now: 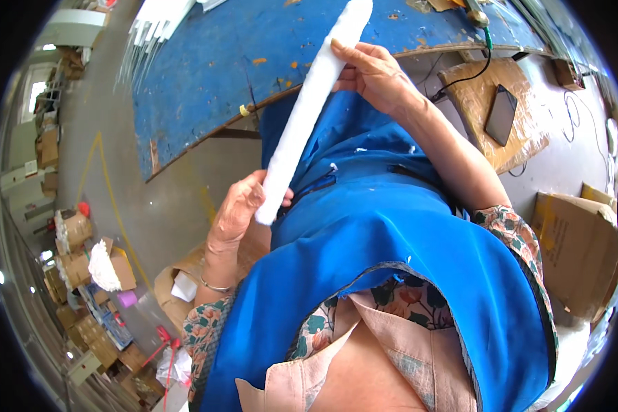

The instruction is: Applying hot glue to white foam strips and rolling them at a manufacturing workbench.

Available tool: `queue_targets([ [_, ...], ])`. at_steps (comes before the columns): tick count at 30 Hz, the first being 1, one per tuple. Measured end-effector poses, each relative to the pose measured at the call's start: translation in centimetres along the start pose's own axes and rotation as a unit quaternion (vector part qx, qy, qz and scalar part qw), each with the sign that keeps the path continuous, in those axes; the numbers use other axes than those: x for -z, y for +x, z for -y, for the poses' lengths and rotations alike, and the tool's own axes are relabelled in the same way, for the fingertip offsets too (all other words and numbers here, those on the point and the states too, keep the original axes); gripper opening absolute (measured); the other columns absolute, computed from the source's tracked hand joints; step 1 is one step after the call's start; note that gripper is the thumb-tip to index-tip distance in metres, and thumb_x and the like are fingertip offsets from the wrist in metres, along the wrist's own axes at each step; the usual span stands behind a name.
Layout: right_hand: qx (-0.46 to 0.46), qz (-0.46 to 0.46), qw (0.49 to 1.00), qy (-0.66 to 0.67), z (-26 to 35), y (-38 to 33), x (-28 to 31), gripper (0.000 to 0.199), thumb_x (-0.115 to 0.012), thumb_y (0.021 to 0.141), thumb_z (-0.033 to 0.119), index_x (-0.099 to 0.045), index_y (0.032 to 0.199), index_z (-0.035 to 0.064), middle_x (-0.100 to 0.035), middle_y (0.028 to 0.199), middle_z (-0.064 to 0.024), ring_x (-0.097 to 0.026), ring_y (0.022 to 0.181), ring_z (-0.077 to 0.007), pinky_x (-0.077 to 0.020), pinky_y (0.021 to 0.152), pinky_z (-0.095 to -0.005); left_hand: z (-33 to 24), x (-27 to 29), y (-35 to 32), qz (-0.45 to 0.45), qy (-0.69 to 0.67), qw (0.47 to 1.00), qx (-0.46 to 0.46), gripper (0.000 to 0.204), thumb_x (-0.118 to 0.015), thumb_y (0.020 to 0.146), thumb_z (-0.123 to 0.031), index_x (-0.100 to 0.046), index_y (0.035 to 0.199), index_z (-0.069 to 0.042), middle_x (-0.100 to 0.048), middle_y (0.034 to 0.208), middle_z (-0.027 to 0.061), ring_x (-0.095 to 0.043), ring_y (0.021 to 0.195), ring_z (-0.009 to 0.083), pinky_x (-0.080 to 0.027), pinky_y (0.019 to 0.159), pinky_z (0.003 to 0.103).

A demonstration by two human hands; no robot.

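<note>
A long white fuzzy tube-like roll (302, 127) slants across the view, from above the blue table down over my blue apron (384, 199). Near its lower end my left hand (240, 206) closes around it, the thumb in front and the other fingers partly hidden behind. Higher up, by the table edge, my right hand (374, 72) grips the same roll between thumb and fingers. The roll's upper tip reaches the top of the picture. Whether it is hollow or solid I cannot tell.
The scuffed blue table (206, 89) lies ahead, with thin white strips (161, 20) at its left end. A tool with a green-ended cable (487, 38) rests at the right. Below it, a phone (501, 115) lies on taped cardboard (470, 79). A carton (577, 254) stands at right.
</note>
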State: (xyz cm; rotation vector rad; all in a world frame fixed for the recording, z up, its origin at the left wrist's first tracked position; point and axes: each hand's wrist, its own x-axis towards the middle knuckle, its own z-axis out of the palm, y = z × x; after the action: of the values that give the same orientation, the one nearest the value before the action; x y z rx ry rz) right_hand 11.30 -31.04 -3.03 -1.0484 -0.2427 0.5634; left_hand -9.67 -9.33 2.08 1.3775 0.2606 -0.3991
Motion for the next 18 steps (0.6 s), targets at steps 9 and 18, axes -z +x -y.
queue_targets([
  [9,0.014,0.032,0.999,0.041,0.0,0.9,2.6,0.042,-0.062,0.094,0.032,-0.059,0.115,-0.0042,-0.068,0.103,-0.0162,-0.070,0.093,-0.0239,-0.0586,0.081,-0.0343,1.0,-0.4,-0.5,-0.018,0.112,0.994,0.006,0.028,-0.061,0.095,-0.029,-0.061,0.100,-0.001,-0.066,0.080,0.0043,-0.058,0.068,0.0062,-0.043,0.053,0.019],
  [18,0.034,0.080,0.996,0.035,1.0,1.5,5.0,0.042,-0.048,0.101,0.030,-0.054,0.125,-0.0050,-0.064,0.116,-0.0197,-0.064,0.109,-0.0264,-0.0506,0.098,-0.0388,0.9,-0.6,0.1,0.005,-0.062,0.998,0.007,0.035,-0.062,0.094,-0.025,-0.058,0.113,0.003,-0.068,0.084,0.0087,-0.062,0.068,0.0092,-0.047,0.052,0.018],
])
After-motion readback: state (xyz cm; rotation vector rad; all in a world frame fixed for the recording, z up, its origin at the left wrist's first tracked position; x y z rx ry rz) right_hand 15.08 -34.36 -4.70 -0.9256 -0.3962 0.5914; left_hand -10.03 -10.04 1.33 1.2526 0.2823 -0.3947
